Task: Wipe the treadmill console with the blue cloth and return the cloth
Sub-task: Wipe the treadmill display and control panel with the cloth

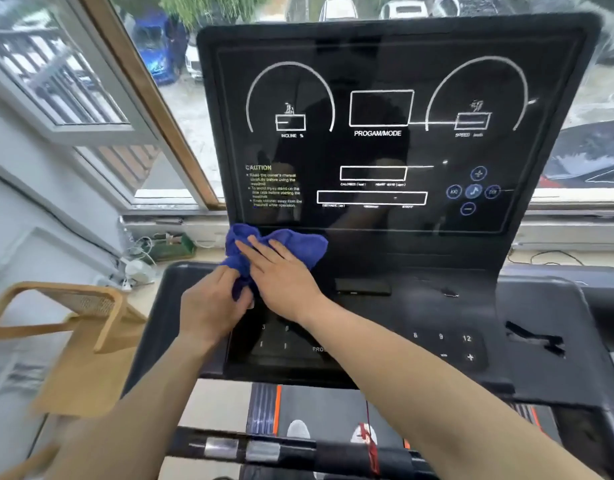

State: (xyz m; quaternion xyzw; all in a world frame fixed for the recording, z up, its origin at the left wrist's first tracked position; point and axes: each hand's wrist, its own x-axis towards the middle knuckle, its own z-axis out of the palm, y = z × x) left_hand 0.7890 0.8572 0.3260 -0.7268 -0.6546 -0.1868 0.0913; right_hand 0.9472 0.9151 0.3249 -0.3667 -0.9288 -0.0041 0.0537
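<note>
Now | your left hand pinches the blue cloth | your right hand lies flat, fingers spread, on it | low on the treadmill console.

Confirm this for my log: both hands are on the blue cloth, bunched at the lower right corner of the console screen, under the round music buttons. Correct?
Not quite. The head view shows the blue cloth bunched at the lower left corner of the console screen, under the CAUTION text, not under the round music buttons. Both the left hand and right hand are on it.
</note>
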